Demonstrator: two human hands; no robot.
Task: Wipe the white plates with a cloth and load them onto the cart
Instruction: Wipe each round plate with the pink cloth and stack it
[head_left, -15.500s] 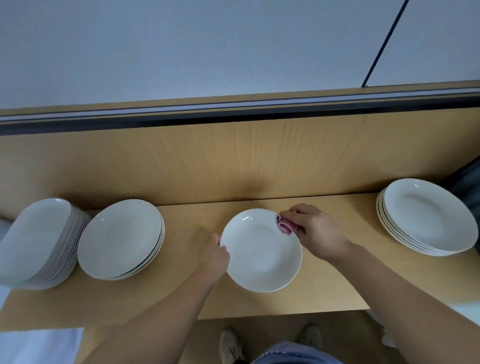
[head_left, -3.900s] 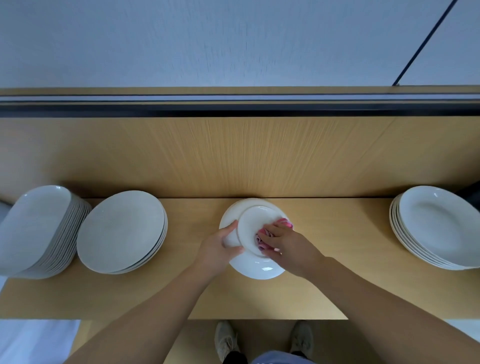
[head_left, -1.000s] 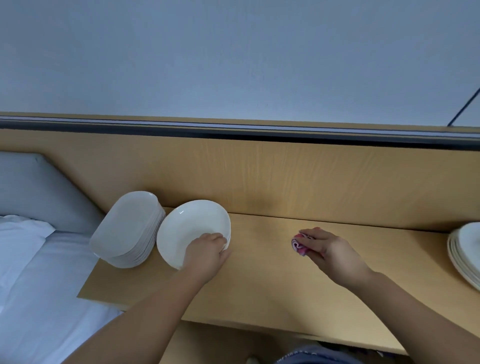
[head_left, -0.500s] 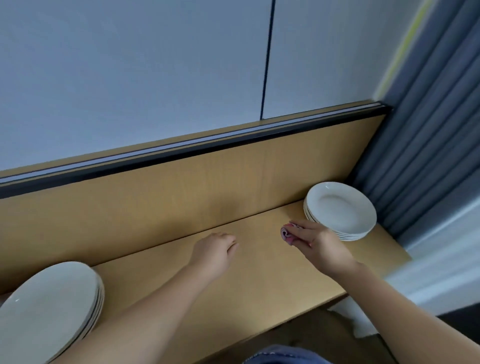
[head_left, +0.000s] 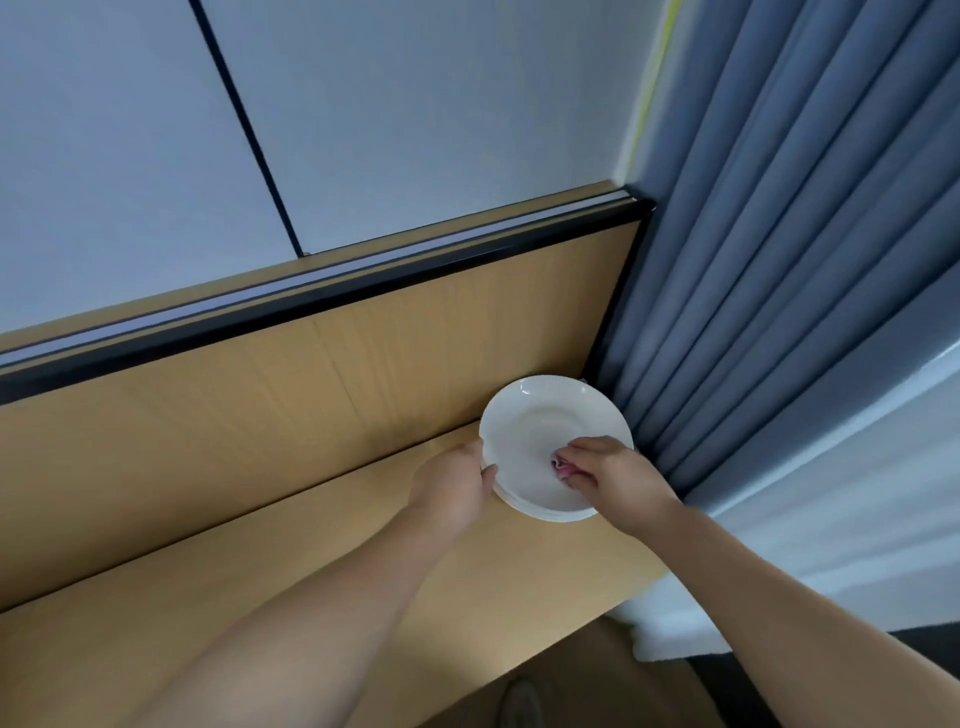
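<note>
While the stack of white plates (head_left: 535, 415) sat at the far right corner of the ledge (head_left: 291, 551), the left hand (head_left: 452, 486) gripped its left rim; the right hand (head_left: 615, 480) pinched the cloth (head_left: 561, 464) against its near side.

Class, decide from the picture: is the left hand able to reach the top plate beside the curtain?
Probably yes: the left hand has its thumb on the rim of the top plate, with nothing between. The right hand holds the pink cloth further right.
</note>
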